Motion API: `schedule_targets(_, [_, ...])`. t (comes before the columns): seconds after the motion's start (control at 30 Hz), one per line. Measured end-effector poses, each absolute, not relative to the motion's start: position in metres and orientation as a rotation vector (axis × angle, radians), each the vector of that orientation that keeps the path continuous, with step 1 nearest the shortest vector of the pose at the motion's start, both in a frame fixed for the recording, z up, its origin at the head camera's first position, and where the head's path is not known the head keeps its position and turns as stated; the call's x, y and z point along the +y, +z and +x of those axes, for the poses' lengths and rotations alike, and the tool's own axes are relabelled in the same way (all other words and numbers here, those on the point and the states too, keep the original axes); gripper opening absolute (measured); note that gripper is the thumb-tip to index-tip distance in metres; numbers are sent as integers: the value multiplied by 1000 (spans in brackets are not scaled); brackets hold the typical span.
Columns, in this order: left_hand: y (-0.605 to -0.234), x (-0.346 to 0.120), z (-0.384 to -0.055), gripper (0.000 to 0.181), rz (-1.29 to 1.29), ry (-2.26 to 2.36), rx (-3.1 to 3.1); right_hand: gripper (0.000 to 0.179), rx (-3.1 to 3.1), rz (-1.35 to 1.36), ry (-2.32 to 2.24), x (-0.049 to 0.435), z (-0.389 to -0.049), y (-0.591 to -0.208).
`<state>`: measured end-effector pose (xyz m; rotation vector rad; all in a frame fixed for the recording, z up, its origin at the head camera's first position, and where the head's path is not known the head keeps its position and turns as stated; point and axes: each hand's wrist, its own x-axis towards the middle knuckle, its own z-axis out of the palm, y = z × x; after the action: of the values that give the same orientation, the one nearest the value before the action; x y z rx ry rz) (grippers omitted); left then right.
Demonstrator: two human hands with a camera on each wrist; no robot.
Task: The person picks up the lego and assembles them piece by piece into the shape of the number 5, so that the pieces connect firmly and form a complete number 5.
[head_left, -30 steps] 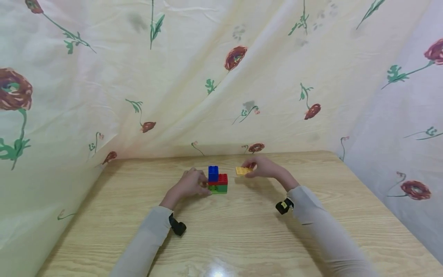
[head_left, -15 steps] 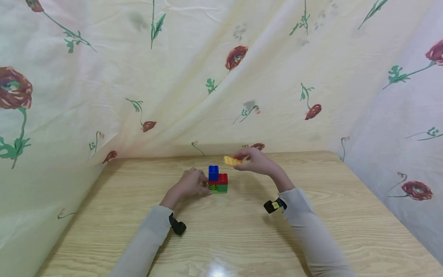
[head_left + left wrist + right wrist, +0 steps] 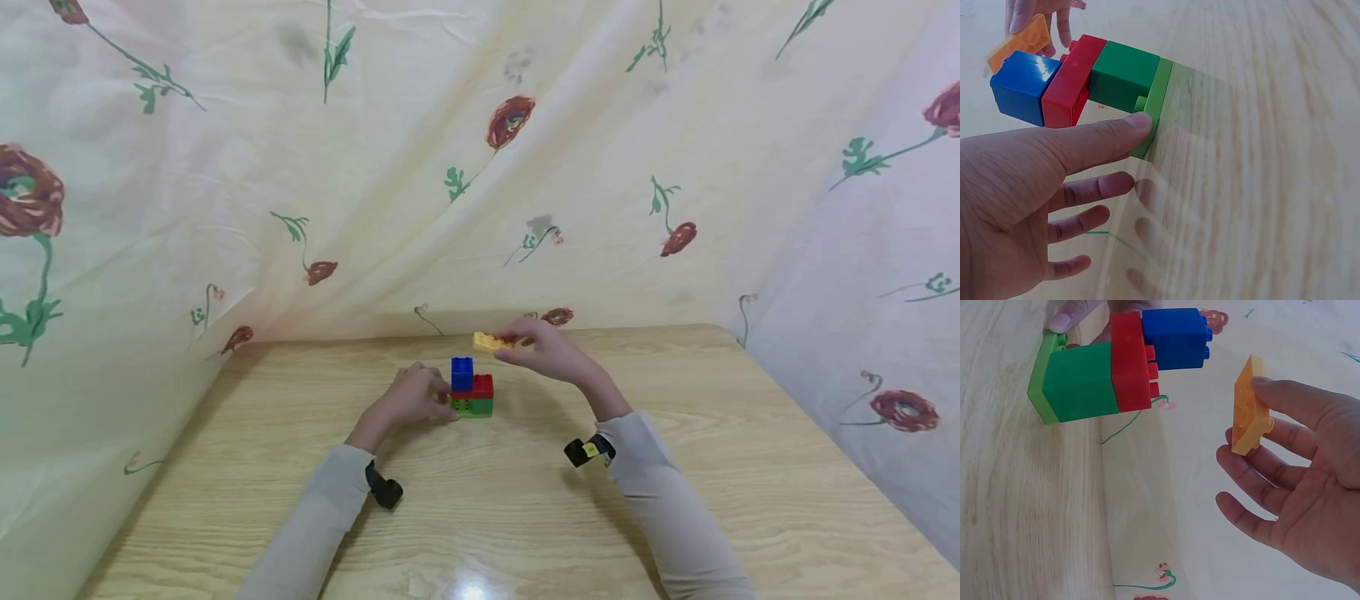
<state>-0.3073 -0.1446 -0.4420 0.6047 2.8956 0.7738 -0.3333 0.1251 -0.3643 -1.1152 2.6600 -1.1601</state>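
Note:
A stack of toy building bricks stands on the table. It has a thin light green base plate (image 3: 1159, 100), a dark green brick (image 3: 1082, 381), a red brick (image 3: 1130, 362) and, on top at the left end, a blue brick (image 3: 462, 375). My left hand (image 3: 411, 398) holds the base plate at its left end, thumb (image 3: 1138, 122) pressed beside a stud. Up and to the right of the stack, my right hand (image 3: 551, 354) pinches a thin yellow-orange brick (image 3: 1251, 406) between thumb and fingers. That brick is held in the air, its hollow underside turned towards the stack in the right wrist view.
The wood-grain table (image 3: 480, 500) reaches back to a flowered cloth (image 3: 375, 167), which hangs behind and along both sides. Each wrist carries a black camera on a strap.
My right hand has lifted the yellow-orange brick and brought it left, closer to the top of the stack, tilting it on the way. The left hand and the stack have stayed put.

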Motion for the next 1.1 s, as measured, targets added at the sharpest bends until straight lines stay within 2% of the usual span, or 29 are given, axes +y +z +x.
schedule_targets(0.33, [-441, -143, -306, 27, 596, 776, 2892, 39, 2651, -1189, -1198, 117, -335, -370])
schedule_targets(0.77, [-440, -145, -307, 28, 621, 773, 2892, 33, 2648, -1258, -1203, 106, -327, -371])
schedule_targets(1.1, [-440, -145, -306, 30, 621, 770, 2893, 36, 2629, -1183, -1158, 101, -325, -376])
